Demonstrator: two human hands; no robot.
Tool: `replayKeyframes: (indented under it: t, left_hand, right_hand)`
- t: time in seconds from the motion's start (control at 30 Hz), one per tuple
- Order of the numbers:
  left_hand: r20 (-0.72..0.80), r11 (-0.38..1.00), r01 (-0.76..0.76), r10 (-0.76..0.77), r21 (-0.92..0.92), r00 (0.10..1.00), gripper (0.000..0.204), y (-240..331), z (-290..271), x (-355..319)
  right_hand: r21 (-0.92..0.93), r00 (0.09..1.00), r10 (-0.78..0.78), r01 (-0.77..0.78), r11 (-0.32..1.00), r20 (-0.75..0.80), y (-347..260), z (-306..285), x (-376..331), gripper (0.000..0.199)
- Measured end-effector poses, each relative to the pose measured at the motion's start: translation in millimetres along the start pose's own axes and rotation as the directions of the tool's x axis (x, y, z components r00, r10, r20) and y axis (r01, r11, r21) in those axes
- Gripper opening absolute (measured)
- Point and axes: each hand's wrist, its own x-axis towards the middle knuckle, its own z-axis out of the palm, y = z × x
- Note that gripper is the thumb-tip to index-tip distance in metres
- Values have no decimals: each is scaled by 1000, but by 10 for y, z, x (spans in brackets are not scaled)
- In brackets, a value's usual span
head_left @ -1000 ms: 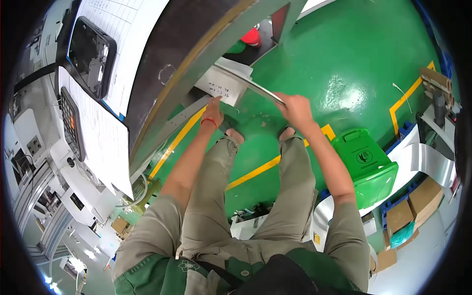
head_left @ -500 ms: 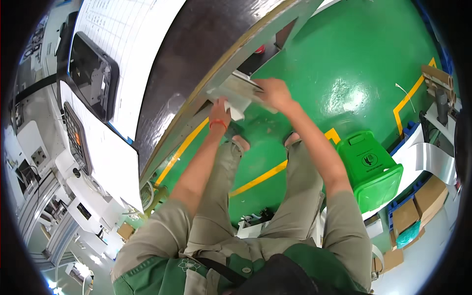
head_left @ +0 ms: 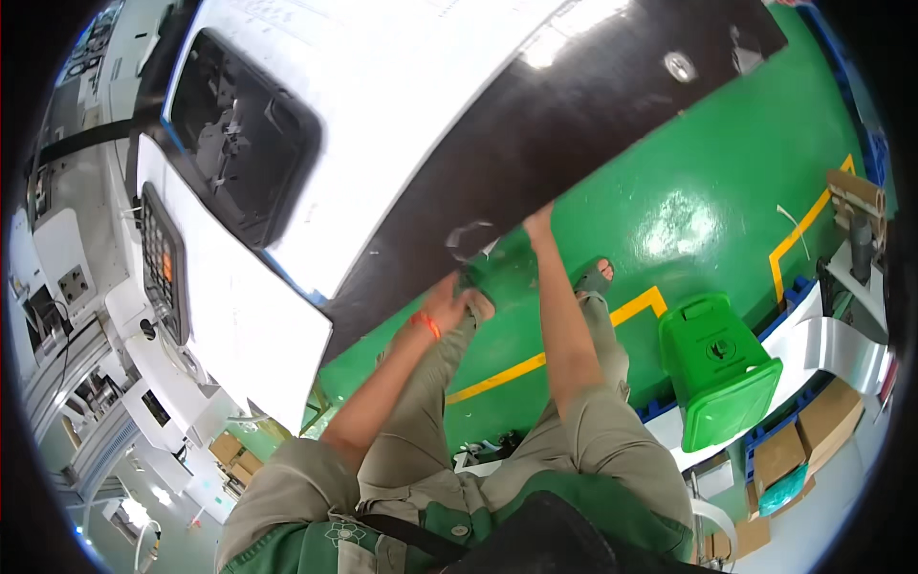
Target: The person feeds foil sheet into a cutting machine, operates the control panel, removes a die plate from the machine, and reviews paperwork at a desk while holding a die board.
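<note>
My left hand (head_left: 447, 302), with a red band at its wrist, is at the near edge of a dark tabletop (head_left: 421, 225). Its fingers are blurred and partly covered by that edge, so their grip does not show. Farther right, my right hand (head_left: 539, 226) reaches beneath the same edge, which hides its fingers. Between the hands, a faint clear outline (head_left: 470, 239) shows at the table's rim; I cannot make out what it is.
On the table lie white sheets (head_left: 382, 105), a black-framed device with a dark screen (head_left: 239, 139) and a calculator (head_left: 163, 263). A green lidded bin (head_left: 719, 373) stands on the green floor to the right, near cardboard boxes (head_left: 827, 430). A yellow line (head_left: 507, 376) crosses the floor.
The view has shifted, so the tabletop now covers the open space under it where my hands were holding pale, sheet-like pieces. Those pieces are out of sight, and my hands are farther apart.
</note>
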Motion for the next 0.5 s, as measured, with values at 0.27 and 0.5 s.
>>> replayKeyframes:
  t: [0.27,0.5]
  left_hand:
    - [265,998,40,-27,-45,964,51,-50,692,-1059]
    - [147,999,20,-27,48,989,45,-218,667,-1428]
  right_hand:
    - [333,591,664,-806,489,458,906,29,-759,54]
    - [320,614,613,-787,528,498,464,80,-729,60]
